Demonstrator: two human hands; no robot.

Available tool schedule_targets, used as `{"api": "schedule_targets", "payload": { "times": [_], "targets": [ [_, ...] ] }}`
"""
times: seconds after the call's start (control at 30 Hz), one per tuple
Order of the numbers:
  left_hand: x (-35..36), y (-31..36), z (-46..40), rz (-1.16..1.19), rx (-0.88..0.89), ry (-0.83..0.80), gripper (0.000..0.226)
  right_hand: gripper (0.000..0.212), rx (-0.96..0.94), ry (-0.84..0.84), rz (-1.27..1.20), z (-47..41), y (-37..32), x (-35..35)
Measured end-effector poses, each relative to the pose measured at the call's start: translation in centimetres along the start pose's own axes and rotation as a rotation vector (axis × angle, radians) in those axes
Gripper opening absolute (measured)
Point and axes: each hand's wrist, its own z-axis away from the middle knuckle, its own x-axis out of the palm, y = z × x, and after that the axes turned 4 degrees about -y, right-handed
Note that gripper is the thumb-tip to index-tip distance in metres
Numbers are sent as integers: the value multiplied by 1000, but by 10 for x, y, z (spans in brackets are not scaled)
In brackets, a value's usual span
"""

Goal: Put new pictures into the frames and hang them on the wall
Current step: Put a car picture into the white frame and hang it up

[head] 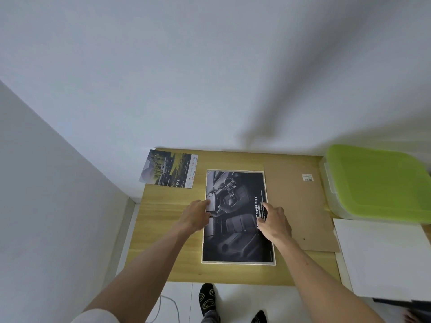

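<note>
Seating dark print square in white frame: left hand, right hand flat, fingers spread, pressing side edges; even out margins before backing board.

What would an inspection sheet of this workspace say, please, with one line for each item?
Surface: wooden table against a white wall, mostly bare wood on the left.
Job's things: dark car-interior picture lying flat in a white frame; brown backing board beside it on the right; landscape print at the far left corner, overhanging the edge.
Clutter: box with green lid far right; white sheet near right.
Grippers: left hand on the picture's left edge, right hand on its right edge, both pressing flat.
Cables: pale cable on the floor below the table.
Surroundings: white walls, pale floor, person's feet in dark socks.
</note>
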Motion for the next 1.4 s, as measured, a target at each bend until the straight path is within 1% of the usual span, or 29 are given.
{"api": "schedule_targets", "payload": {
  "times": [0.3,0.6,0.67,0.73,0.83,0.9,1.0,1.13,1.27,1.33,1.4],
  "targets": [
    [-1,1,0,-5,2,-2,30,60,7,8,0,-1,0,1],
    [-3,2,1,0,6,-5,37,60,1,-4,-8,-1,0,-2],
    [-6,6,4,-53,1,36,44,61,-12,0,-18,0,1,-4],
    [-9,13,7,-94,-13,122,49,60,-18,19,-30,2,5,-10],
    [-11,36,6,-59,18,227,43,56,-6,60,-54,4,18,-23],
    [-7,59,1,-24,75,239,35,53,14,88,-54,3,33,-34],
    [10,104,-5,42,129,172,32,51,67,101,-66,-1,62,-52],
    [43,168,-12,145,146,43,46,53,137,77,-49,-8,104,-73],
    [71,218,-20,286,24,-44,57,59,148,43,-7,-13,138,-88],
    [82,232,-26,316,-53,-85,61,61,127,23,13,-16,151,-94],
    [92,241,-30,298,-133,-104,61,61,100,-4,32,-20,160,-96]
  ]
}}
